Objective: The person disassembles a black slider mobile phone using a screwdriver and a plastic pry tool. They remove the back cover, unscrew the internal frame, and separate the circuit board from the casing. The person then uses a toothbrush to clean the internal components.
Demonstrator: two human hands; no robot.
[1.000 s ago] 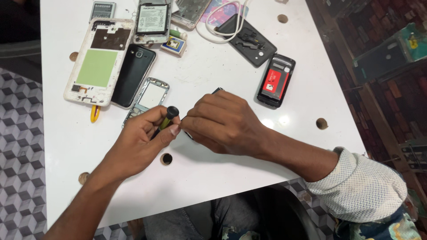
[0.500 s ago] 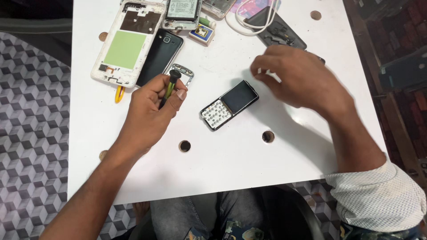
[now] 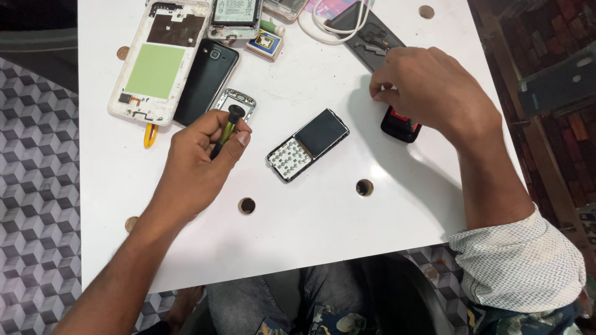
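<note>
His left hand (image 3: 202, 155) grips a green-and-black screwdriver (image 3: 226, 131) beside the stripped keypad phone (image 3: 308, 144); his right hand (image 3: 431, 87), fingers curled, rests on a red-and-black phone (image 3: 400, 125) on the worktop (image 3: 323, 229).

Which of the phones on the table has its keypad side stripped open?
The small bar phone lying between both hands, its dotted white keypad board bare. The black smartphone beside the white frame looks whole.

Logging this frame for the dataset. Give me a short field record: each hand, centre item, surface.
left hand: grip shut on screwdriver, green and black, held above the table
right hand: resting over a black and red phone; hold not visible
centre: keypad phone, front cover off, lying flat, touched by neither hand
surface: white table with round holes
</note>
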